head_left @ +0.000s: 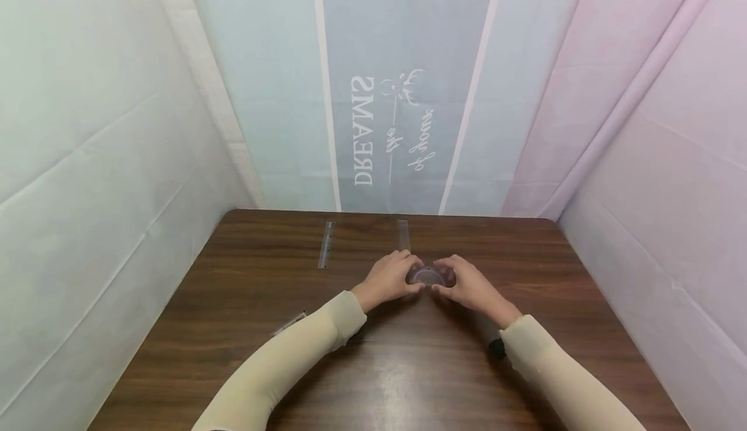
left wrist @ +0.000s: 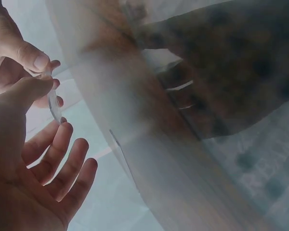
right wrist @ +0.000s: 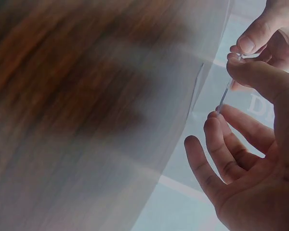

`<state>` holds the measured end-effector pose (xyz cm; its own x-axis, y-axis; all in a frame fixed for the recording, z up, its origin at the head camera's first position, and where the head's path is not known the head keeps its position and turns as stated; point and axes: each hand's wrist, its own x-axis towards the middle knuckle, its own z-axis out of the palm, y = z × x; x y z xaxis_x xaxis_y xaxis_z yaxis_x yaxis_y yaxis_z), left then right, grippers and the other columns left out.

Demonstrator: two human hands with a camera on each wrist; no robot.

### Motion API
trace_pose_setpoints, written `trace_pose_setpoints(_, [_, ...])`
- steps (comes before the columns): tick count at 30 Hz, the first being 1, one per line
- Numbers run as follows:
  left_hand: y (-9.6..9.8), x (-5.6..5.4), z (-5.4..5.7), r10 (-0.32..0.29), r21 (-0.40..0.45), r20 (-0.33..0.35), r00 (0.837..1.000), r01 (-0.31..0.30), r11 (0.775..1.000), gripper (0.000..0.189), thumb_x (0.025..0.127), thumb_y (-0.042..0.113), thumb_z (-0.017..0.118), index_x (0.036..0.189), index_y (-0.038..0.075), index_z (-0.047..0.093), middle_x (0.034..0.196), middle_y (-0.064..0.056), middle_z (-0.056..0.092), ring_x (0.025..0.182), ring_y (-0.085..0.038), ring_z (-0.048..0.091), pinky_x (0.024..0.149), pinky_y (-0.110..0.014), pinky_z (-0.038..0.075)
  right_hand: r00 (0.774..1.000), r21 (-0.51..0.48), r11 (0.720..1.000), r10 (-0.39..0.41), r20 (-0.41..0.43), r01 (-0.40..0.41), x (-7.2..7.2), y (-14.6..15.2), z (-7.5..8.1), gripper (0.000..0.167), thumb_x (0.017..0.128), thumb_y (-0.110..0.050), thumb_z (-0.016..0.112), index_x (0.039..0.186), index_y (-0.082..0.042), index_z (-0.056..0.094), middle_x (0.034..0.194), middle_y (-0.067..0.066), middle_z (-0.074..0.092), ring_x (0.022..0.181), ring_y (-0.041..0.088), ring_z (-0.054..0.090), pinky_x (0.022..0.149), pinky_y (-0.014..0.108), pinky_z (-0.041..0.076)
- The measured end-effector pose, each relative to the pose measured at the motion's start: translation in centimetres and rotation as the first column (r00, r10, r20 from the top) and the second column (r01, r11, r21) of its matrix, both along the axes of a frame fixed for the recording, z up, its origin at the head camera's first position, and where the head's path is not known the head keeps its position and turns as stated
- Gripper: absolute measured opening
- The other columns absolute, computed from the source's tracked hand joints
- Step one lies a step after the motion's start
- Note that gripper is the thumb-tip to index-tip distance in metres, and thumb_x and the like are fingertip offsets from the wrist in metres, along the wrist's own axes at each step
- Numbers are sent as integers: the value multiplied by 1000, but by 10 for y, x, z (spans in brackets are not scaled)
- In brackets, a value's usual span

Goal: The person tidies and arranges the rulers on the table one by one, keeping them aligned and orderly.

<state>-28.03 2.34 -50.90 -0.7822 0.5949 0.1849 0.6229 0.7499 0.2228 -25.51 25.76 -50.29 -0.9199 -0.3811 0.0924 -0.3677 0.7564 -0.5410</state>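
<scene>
A clear protractor [head_left: 428,277] is held between both hands over the middle of the table. My left hand [head_left: 390,279] pinches its left end between thumb and fingertips. On the opposite end, the thumb and fingers of my right hand [head_left: 471,283] grip it the same way. The left wrist view shows the protractor [left wrist: 54,103] edge-on as a thin strip, the remaining left fingers spread loosely below. In the right wrist view the protractor [right wrist: 225,96] also appears edge-on, between thumb and fingertips.
Just beyond my left hand lies a clear ruler [head_left: 404,235], its near end hidden behind the fingers. Another clear ruler [head_left: 326,245] lies farther left. A small clear piece [head_left: 290,323] is partly covered by the left sleeve. Cloth walls border the brown table [head_left: 233,275].
</scene>
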Motion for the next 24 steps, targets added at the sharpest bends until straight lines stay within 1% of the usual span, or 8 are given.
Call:
trace_pose_setpoints(2, [-4,3,0,-15,2,-6,1000,15,1000,44,96,48,81,129,20,73,114,4,67,96,-11,61,81,-26,53,1000,18,1000,19,-5,-19,2,-2,-1,48,93,-20,88,133,-2,70,107,3,62,90,15,61,76,34,55])
trace_pose_setpoints(8, [-17,16,1,-36,16,-20,999,36,999,46,96,48,81,130,19,73,119,3,68,99,-12,62,83,-28,54,995,35,996,88,-42,-86,10,-9,-2,44,92,-22,88,130,-4,72,107,0,62,88,11,57,74,31,53])
trace_pose_setpoints(12, [-26,24,2,-46,6,-25,999,46,999,48,97,49,80,132,19,73,119,3,69,99,-13,62,85,-28,54,990,41,991,128,-63,-125,16,-15,-1,43,92,-21,88,129,-4,73,106,-2,62,86,9,56,73,29,52])
trace_pose_setpoints(18, [-38,38,3,-53,1,3,999,53,999,48,96,49,81,133,20,73,120,5,69,104,-13,64,90,-30,55,983,30,985,174,-65,-172,28,-23,-2,42,92,-22,88,128,-5,72,106,-4,61,86,6,57,73,27,53])
trace_pose_setpoints(24, [-48,52,3,-54,-23,13,998,54,998,49,96,50,81,133,20,72,125,4,70,105,-14,63,91,-31,55,975,29,977,212,-69,-210,38,-31,-5,42,91,-22,89,125,-6,72,103,-5,60,87,6,57,74,27,53])
